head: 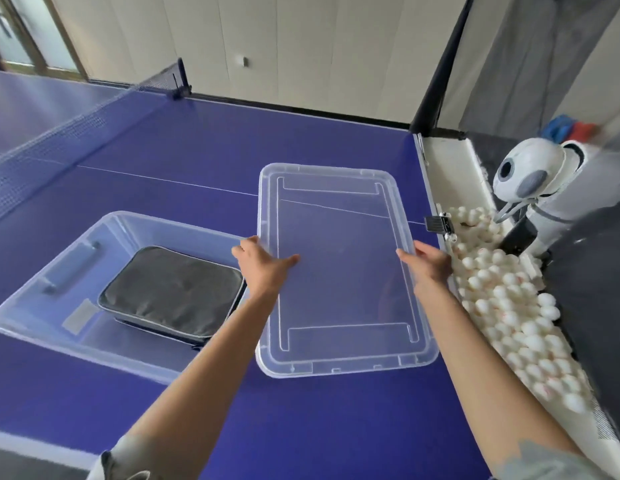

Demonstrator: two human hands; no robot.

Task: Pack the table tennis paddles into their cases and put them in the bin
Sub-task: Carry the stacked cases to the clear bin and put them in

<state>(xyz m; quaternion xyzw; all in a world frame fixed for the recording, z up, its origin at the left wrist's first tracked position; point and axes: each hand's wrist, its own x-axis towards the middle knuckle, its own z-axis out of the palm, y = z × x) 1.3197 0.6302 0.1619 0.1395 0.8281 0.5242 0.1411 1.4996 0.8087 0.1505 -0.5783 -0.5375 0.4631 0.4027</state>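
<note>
A clear plastic bin [35,299] stands on the blue table at the left. Inside it lie grey-black paddle cases [173,292], stacked, the top one zipped flat. To the right of the bin is its clear lid [339,271], flat on the table. My left hand [260,261] grips the lid's left edge, thumb on top. My right hand [429,259] grips the lid's right edge, fingers curled under the rim. No bare paddle is visible.
The table tennis table [204,161] stretches ahead, with the net [59,133] at the far left. Off the right edge, a trough holds several white balls [509,306] below a white ball-feeding machine [533,174]. A dark net screen hangs behind.
</note>
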